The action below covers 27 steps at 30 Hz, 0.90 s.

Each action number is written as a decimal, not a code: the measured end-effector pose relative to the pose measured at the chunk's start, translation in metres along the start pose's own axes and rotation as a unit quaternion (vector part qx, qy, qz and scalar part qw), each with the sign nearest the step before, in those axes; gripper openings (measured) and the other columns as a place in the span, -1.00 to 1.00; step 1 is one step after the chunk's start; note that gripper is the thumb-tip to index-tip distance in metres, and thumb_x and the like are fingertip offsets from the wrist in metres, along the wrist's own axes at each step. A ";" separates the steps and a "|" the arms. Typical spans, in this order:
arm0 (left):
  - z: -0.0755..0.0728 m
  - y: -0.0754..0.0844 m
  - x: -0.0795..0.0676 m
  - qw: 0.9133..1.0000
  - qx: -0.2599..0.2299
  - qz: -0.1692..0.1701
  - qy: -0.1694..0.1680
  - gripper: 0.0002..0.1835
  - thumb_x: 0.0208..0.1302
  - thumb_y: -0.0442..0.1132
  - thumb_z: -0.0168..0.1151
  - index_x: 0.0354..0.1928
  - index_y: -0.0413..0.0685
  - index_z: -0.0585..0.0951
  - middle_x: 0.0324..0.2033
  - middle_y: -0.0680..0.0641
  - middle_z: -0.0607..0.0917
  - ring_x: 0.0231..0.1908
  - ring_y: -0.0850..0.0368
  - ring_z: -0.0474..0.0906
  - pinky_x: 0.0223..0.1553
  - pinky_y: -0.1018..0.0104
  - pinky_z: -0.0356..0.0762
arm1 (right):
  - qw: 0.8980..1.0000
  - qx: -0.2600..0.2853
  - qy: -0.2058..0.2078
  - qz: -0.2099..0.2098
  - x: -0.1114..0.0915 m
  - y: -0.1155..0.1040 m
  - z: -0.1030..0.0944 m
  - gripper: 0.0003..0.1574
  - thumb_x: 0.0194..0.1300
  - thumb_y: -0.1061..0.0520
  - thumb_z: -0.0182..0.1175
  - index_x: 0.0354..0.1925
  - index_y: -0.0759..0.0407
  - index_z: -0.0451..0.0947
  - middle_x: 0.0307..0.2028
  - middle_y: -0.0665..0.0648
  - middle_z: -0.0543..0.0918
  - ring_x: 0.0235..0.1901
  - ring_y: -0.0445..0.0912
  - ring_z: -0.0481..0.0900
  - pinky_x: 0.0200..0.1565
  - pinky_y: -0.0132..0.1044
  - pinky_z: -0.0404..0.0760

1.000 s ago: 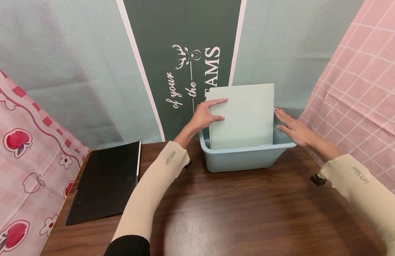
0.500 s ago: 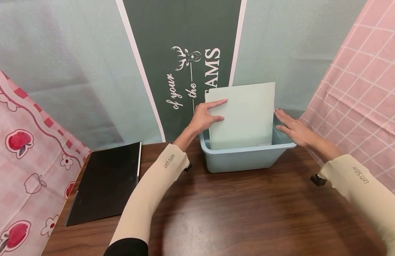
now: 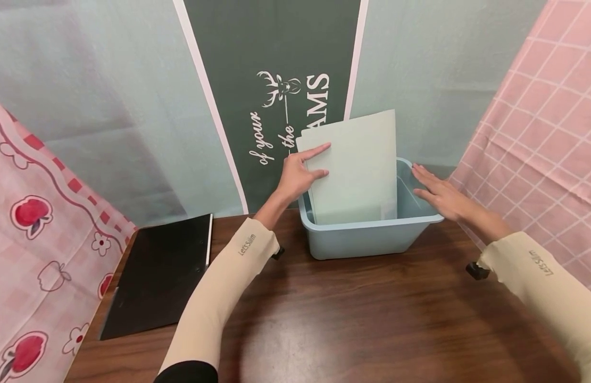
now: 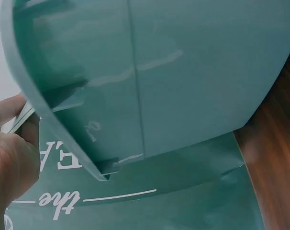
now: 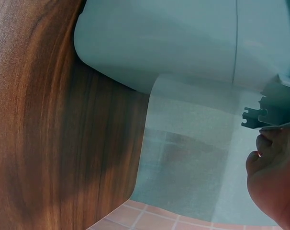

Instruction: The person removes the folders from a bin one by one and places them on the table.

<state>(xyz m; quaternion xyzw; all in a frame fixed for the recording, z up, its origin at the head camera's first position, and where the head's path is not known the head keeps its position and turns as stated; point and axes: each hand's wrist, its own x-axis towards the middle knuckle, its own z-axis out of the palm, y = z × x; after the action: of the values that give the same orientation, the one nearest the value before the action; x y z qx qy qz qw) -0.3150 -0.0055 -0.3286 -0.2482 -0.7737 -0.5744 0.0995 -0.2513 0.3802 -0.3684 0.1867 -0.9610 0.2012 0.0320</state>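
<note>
In the head view, pale green folders (image 3: 359,165) stand on edge inside a light blue plastic bin (image 3: 367,242), leaning with their right top corner raised. My left hand (image 3: 297,173) pinches their left edge, thumb and index finger on the front face and other fingers hidden behind. The left wrist view shows that hand (image 4: 13,158) with a thin pale edge between thumb and fingers, beside the bin's wall (image 4: 183,72). At the bin's right rim my right hand (image 3: 441,194) rests with straight fingers. In the right wrist view its fingers (image 5: 274,158) are just at the rim.
A black folder or clipboard (image 3: 156,276) with a pale edge lies at the left of the brown wooden table (image 3: 348,314). A grey and dark green curtain (image 3: 218,37) hangs behind. Pink patterned cloths flank both sides, the right one (image 3: 544,117) close to the right hand.
My left hand has moved slightly left with the folders. They tilt more now, the right corner higher, and a gap has widened at the bin's right. The right hand stays put.
</note>
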 end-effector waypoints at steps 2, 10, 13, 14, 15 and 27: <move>-0.003 0.002 0.000 1.000 -0.003 0.006 0.009 -0.31 -0.03 -0.41 0.53 0.10 0.46 0.64 0.13 0.24 0.62 0.18 0.48 0.42 0.19 0.47 0.39 | 1.000 -0.001 -0.001 0.000 0.000 0.000 0.000 -0.19 0.55 -0.06 -0.13 0.54 0.19 -0.18 0.54 0.16 -0.22 0.51 0.19 -0.26 0.44 0.20 -0.22; -0.013 0.012 -0.002 0.999 -0.034 0.000 0.036 -0.31 -0.03 -0.47 0.50 0.11 0.41 0.65 0.11 0.27 0.63 0.19 0.42 0.45 0.23 0.47 0.36 | 1.000 -0.013 -0.006 -0.005 0.002 0.001 0.000 -0.17 0.56 -0.10 -0.16 0.54 0.21 -0.20 0.54 0.11 -0.27 0.51 0.16 -0.29 0.45 0.15 -0.26; -0.016 0.013 -0.002 0.998 -0.048 -0.006 0.042 -0.32 -0.03 -0.48 0.50 0.11 0.38 0.65 0.11 0.27 0.63 0.19 0.41 0.46 0.22 0.45 0.39 | 1.000 -0.019 -0.003 -0.012 0.002 0.002 0.000 -0.17 0.56 -0.10 -0.16 0.54 0.24 -0.19 0.54 0.12 -0.26 0.52 0.13 -0.30 0.47 0.09 -0.28; -0.017 0.013 -0.002 0.998 -0.051 -0.010 0.044 -0.31 -0.03 -0.48 0.50 0.11 0.37 0.65 0.12 0.27 0.63 0.19 0.41 0.46 0.21 0.45 0.40 | 1.000 -0.020 -0.002 -0.015 0.002 0.002 0.000 -0.17 0.56 -0.10 -0.15 0.53 0.25 -0.18 0.54 0.12 -0.26 0.52 0.12 -0.30 0.47 0.05 -0.29; -0.018 0.013 -0.003 0.997 -0.052 -0.013 0.047 -0.31 -0.03 -0.48 0.50 0.11 0.37 0.65 0.11 0.28 0.63 0.18 0.41 0.46 0.20 0.44 0.41 | 1.000 -0.021 -0.002 -0.018 0.002 0.002 0.000 -0.17 0.56 -0.09 -0.15 0.53 0.26 -0.17 0.54 0.13 -0.25 0.52 0.12 -0.30 0.48 0.03 -0.30; -0.032 0.039 -0.013 0.995 -0.074 -0.015 0.071 -0.33 -0.01 -0.53 0.45 0.18 0.17 0.63 0.17 0.13 0.61 0.19 0.35 0.47 0.19 0.40 0.44 | 0.999 -0.034 -0.011 -0.022 0.005 0.000 -0.006 -0.16 0.54 -0.09 -0.11 0.51 0.32 -0.11 0.53 0.27 -0.14 0.52 0.11 -0.26 0.49 -0.08 -0.30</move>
<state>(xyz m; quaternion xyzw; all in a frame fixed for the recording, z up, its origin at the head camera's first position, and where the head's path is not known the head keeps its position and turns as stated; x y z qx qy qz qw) -0.2884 -0.0301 -0.2914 -0.2017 -0.7239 -0.6474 0.1270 -0.2557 0.3808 -0.3618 0.2087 -0.9633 0.1660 0.0323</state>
